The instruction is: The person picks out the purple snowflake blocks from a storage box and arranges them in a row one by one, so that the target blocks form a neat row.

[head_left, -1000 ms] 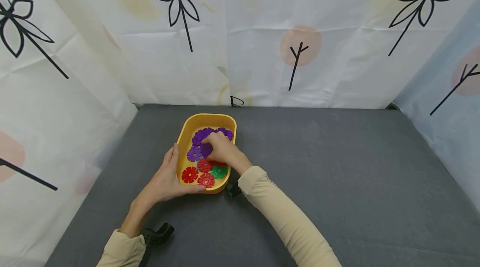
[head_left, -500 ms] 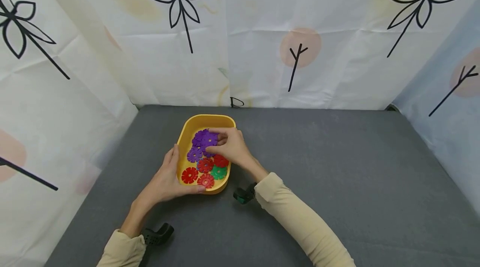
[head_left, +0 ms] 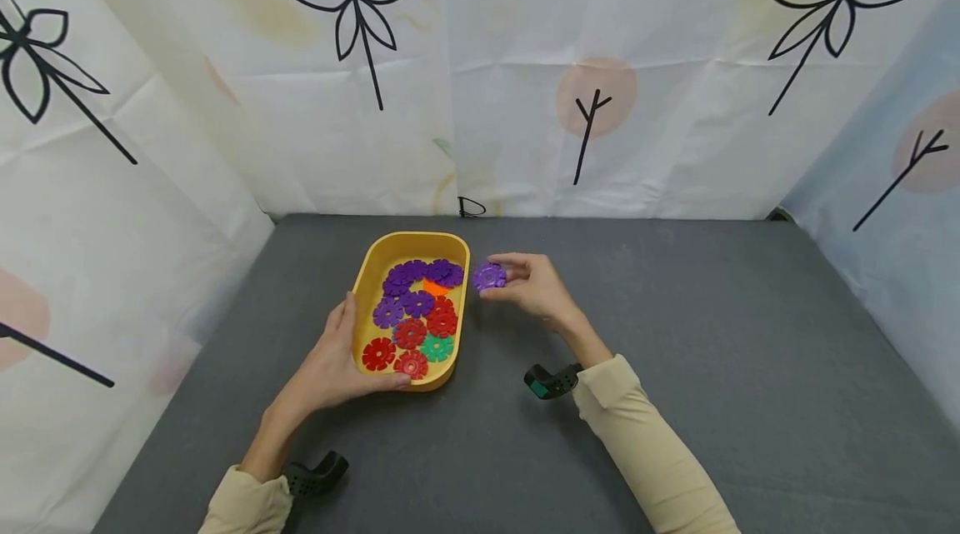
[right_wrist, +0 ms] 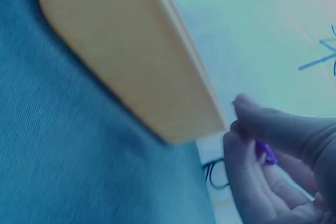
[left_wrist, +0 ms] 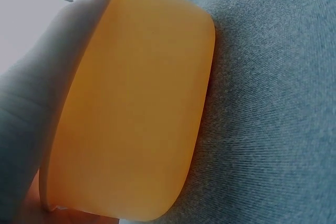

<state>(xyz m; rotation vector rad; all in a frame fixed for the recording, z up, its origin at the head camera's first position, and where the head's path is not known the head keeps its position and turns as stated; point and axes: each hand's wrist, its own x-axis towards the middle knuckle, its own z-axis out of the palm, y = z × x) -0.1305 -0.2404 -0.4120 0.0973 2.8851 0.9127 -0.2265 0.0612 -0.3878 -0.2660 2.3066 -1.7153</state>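
Observation:
A yellow plastic tub [head_left: 362,288] stands on the grey table, holding flower-shaped plastic discs. Purple discs [head_left: 387,311] lie toward its far half, red discs [head_left: 378,353] nearer, plus a green disc [head_left: 437,347] and a bit of orange [head_left: 435,287]. My left hand [head_left: 333,363] grips the tub's near left corner, thumb over the near rim; the left wrist view shows the tub's outer wall [left_wrist: 136,98]. Just off the tub's right side, my right hand [head_left: 536,288] pinches one purple flower disc [head_left: 490,276] between thumb and fingers. In the right wrist view the fingers mostly hide that disc [right_wrist: 269,153].
Behind the grey table [head_left: 675,334] hangs a pale curtain [head_left: 510,101] printed with black flowers and twigs, which also runs along both sides. Each wrist carries a black strap mount, one at the left cuff [head_left: 318,474] and one at the right [head_left: 551,382].
My right hand has come up out of the tub and moved right, carrying a purple flower disc past the rim. The orange piece now shows. My left hand keeps its grip in place.

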